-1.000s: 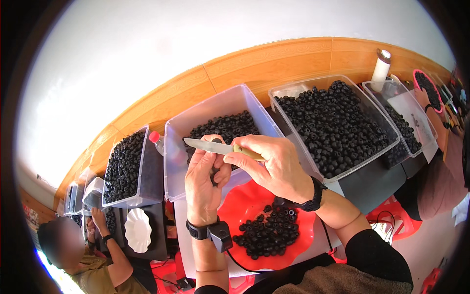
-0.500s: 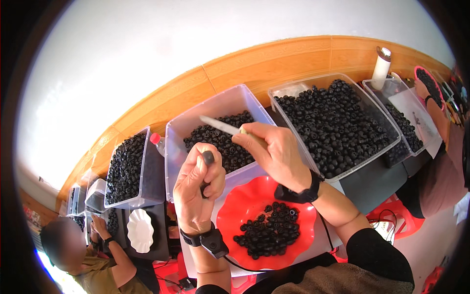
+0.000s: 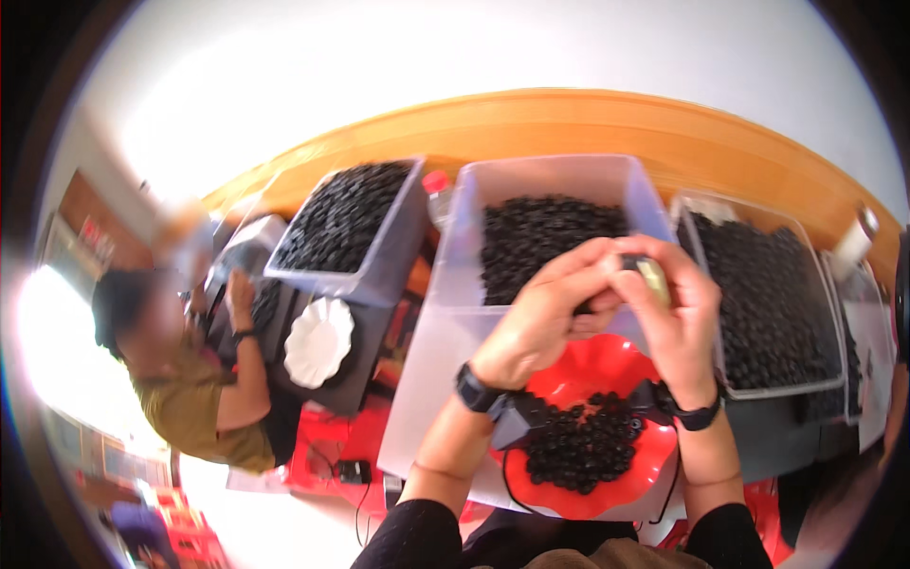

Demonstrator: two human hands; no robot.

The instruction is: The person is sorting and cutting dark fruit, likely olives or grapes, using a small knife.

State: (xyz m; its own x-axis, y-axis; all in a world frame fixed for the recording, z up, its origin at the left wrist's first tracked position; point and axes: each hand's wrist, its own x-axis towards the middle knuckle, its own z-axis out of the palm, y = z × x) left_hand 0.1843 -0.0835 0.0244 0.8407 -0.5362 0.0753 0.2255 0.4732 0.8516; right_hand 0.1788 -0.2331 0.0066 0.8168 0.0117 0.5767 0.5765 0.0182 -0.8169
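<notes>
My two hands meet above the red wavy-edged bowl [image 3: 524,482], with their fingertips touching. In my closed left hand [image 3: 545,318] is a small black round piece [image 3: 633,261], mostly covered by fingers. My right hand [image 3: 684,313] grips the pale yellow-green handle of a knife [image 3: 654,281] against it; the blade is hidden. Several similar black pieces [image 3: 583,455] lie heaped in the bowl below. Just beyond my hands stands a clear plastic bin [image 3: 550,174] partly filled with more of them. Each wrist wears a dark strap with a small device.
More bins of black pieces stand left [image 3: 384,270] and right [image 3: 773,391]. A red-capped bottle [image 3: 438,201] is between two bins, a white flask [image 3: 855,239] far right. A co-worker [image 3: 194,403] sits left, near a white scalloped dish [image 3: 319,343]. Cables hang by the bowl.
My view has swung left, so the bins appear further right. My hands, apart before with the knife blade showing, have come together, and the knife is now at the black piece.
</notes>
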